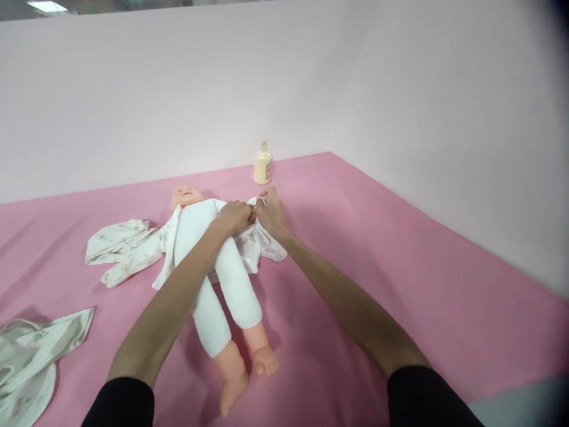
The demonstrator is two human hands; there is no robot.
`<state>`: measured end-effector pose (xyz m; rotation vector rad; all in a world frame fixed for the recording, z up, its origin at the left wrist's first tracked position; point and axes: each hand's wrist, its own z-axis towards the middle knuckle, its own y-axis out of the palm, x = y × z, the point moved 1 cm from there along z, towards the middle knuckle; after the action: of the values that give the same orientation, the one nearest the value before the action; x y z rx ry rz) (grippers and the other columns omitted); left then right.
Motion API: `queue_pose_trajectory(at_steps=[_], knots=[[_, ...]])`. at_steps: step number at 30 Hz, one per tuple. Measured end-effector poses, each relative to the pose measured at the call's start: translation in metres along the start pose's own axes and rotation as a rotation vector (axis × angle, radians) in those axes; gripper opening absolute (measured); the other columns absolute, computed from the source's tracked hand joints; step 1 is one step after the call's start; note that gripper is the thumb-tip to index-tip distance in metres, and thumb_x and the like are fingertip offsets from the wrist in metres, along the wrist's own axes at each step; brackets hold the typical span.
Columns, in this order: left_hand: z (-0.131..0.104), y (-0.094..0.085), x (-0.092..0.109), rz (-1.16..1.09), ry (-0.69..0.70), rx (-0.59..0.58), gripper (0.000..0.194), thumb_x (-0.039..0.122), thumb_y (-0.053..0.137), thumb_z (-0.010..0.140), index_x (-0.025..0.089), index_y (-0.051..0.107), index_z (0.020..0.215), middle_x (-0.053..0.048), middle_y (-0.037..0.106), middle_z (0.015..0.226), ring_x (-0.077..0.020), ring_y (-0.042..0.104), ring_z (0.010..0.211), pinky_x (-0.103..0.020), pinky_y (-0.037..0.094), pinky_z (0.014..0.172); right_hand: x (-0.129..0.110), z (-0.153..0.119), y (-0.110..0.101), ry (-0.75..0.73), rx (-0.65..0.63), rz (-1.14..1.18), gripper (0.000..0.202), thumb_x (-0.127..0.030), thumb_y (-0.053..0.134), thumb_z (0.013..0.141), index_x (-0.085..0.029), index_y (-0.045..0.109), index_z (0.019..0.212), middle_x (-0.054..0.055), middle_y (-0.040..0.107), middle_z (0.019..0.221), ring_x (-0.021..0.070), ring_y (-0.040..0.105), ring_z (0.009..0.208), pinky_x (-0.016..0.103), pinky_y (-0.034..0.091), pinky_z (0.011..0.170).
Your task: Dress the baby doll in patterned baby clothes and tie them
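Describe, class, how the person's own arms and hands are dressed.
Plain black fabric sleeves cover the upper part of both arms, leaving the forearms bare. The bare, five-fingered left hand and matching right hand wear no gloves, and no watch shows on either wrist.

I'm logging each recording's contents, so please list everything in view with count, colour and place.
Doll: 1, white body, pinkish head and feet, left of centre
White clothing: count unclear, white, partly printed, both sides of doll
Fabric items: count unclear, whitish, lower left edge
Pump bottle: 1, cream, beyond the hands
Sheet: 1, pink, beneath doll
Walls: 2, whitish, back and right
Light: 1, white, top left
Surface patch: 1, grey, lower right corner
Left hand: 1, bare, at clothing
Right hand: 1, bare, pinching clothing
Sleeves: 2, black, bottom edge
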<state>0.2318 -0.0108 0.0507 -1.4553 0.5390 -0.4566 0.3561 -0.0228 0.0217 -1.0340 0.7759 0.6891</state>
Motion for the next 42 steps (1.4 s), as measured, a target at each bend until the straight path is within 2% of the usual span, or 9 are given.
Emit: queue_pose_trajectory(at_steps=[5,9,12,17,20,24,32,36,42], knots=[[0.001,-0.004,-0.002,-0.005,0.006,-0.065,0.019,0.018,0.048,0.084,0.015,0.066,0.080,-0.016,0.071,0.082,-0.0272,0.067,0.082,-0.034,0.042,0.071,-0.001,-0.003,0.004,-0.044,-0.011,0.024,0.011,-0.017,0.039,0.087,-0.025,0.039,0.096,0.006,0.063,0.090,0.0249,0.061,0.088,0.034,0.043,0.074],[0.002,-0.002,-0.009,0.001,0.050,-0.067,0.013,0.022,0.053,0.081,0.017,0.063,0.077,-0.013,0.071,0.082,-0.0262,0.066,0.078,-0.034,0.040,0.067,0.001,-0.001,0.005,-0.013,-0.019,0.045,0.012,-0.016,0.040,0.087,-0.024,0.040,0.096,0.006,0.063,0.091,0.0246,0.061,0.089,0.034,0.043,0.076],[0.002,-0.001,-0.015,0.009,0.071,-0.071,0.013,0.024,0.052,0.082,0.018,0.063,0.080,-0.011,0.071,0.083,-0.0252,0.065,0.078,-0.032,0.040,0.066,0.004,0.003,0.005,0.021,-0.013,0.073,0.013,-0.016,0.040,0.086,-0.024,0.041,0.096,0.006,0.062,0.090,0.0241,0.060,0.090,0.034,0.043,0.078],[0.000,-0.003,-0.021,0.041,0.103,-0.101,0.014,0.015,0.051,0.081,0.018,0.060,0.090,-0.009,0.071,0.091,-0.0243,0.065,0.083,-0.031,0.040,0.065,0.010,0.009,0.007,0.073,0.011,0.156,0.014,-0.018,0.045,0.084,-0.024,0.043,0.096,0.004,0.059,0.089,0.0230,0.059,0.087,0.034,0.043,0.076],[-0.004,-0.002,-0.020,0.062,0.098,-0.046,0.015,0.013,0.050,0.082,0.018,0.060,0.091,-0.009,0.070,0.095,-0.0239,0.065,0.087,-0.030,0.042,0.066,0.009,0.010,0.006,0.057,0.021,0.186,0.013,-0.018,0.045,0.083,-0.024,0.043,0.094,0.003,0.058,0.087,0.0223,0.058,0.086,0.033,0.043,0.076],[-0.005,0.002,-0.013,0.129,0.036,0.055,0.021,0.011,0.046,0.085,0.015,0.060,0.101,-0.012,0.068,0.105,-0.0262,0.063,0.098,-0.032,0.046,0.072,0.003,0.007,0.007,0.041,0.006,0.189,0.012,-0.017,0.044,0.083,-0.024,0.042,0.093,0.002,0.058,0.083,0.0223,0.058,0.084,0.033,0.042,0.075],[0.001,0.002,-0.002,0.175,-0.107,0.096,0.026,0.013,0.044,0.091,0.012,0.058,0.112,-0.014,0.065,0.113,-0.0280,0.059,0.109,-0.035,0.049,0.079,-0.002,0.004,0.012,0.022,-0.015,0.209,0.009,-0.018,0.043,0.086,-0.024,0.042,0.093,0.001,0.057,0.081,0.0208,0.059,0.082,0.032,0.041,0.076],[-0.007,-0.004,-0.003,0.191,-0.110,0.039,0.030,0.019,0.055,0.087,0.014,0.057,0.116,-0.014,0.063,0.115,-0.0287,0.059,0.108,-0.037,0.049,0.080,0.000,0.005,0.012,0.028,-0.023,0.224,0.010,-0.019,0.042,0.085,-0.024,0.041,0.093,0.001,0.056,0.080,0.0205,0.058,0.079,0.031,0.040,0.072],[-0.009,-0.008,-0.009,0.251,-0.195,-0.026,0.033,0.011,0.051,0.086,0.011,0.057,0.118,-0.016,0.066,0.116,-0.0298,0.062,0.107,-0.037,0.048,0.081,-0.001,0.002,0.014,0.011,-0.031,0.245,0.010,-0.020,0.043,0.084,-0.024,0.042,0.093,0.000,0.057,0.078,0.0199,0.056,0.074,0.030,0.038,0.068]])
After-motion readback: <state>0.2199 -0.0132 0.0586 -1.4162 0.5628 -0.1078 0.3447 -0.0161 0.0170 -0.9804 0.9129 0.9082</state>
